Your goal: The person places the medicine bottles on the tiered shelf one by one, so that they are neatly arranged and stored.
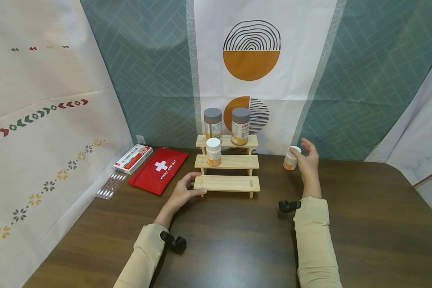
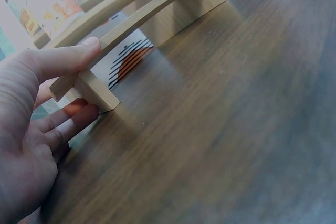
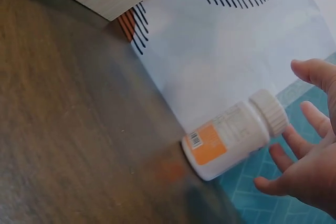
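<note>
A three-step wooden display stand (image 1: 227, 183) stands on the table near the back wall. My left hand (image 1: 181, 194) grips the left end of its lowest step; in the left wrist view the thumb lies along the step and other fingers curl by the side leg. To the right of the stand, a white pill bottle (image 1: 290, 161) with an orange label stands upright on the table. My right hand (image 1: 308, 162) is beside this bottle with fingers spread. In the right wrist view the fingers appear around the cap (image 3: 269, 111) side without closing on it.
A similar white bottle (image 1: 214, 152) stands on the middle step. Two grey-lidded jars (image 1: 213, 124) stand on the top step. To the left lie a red first aid pouch (image 1: 159, 170), a white-and-red box (image 1: 133, 159) and a packet of cotton swabs (image 1: 111, 185). Fabric (image 1: 158, 80) hangs behind.
</note>
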{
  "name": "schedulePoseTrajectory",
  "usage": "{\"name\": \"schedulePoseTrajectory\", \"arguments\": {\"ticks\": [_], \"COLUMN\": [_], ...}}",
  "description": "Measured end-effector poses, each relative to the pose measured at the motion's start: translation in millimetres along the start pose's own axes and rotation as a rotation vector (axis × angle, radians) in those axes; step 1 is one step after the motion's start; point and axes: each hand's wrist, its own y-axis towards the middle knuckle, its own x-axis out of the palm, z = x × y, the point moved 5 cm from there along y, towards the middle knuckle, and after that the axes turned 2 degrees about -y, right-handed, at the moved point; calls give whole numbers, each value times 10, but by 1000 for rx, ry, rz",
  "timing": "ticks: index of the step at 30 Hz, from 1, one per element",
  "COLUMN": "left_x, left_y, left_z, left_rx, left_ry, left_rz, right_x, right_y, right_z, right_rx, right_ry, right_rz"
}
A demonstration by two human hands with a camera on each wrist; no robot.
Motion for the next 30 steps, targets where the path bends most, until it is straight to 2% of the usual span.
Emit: {"name": "schedulePoseTrajectory", "arguments": {"ticks": [6,15,21,30], "left_x": [3,1,4,3], "left_y": [9,17,10,8], "left_z": [-7,-20,-7,1], "left_rx": [0,1,5,9], "left_ry": [-5,-10,0,9], "left_rz": [3,5,2,6], "right_x": [32,45,63,56], "right_y": [27,42,40,58], "right_z": [85,177,221,251], "right_rx": [18,49,69,46], "right_ry": [-2,54,26,-3], "right_rz": [-15,-18,-41,-14]}}
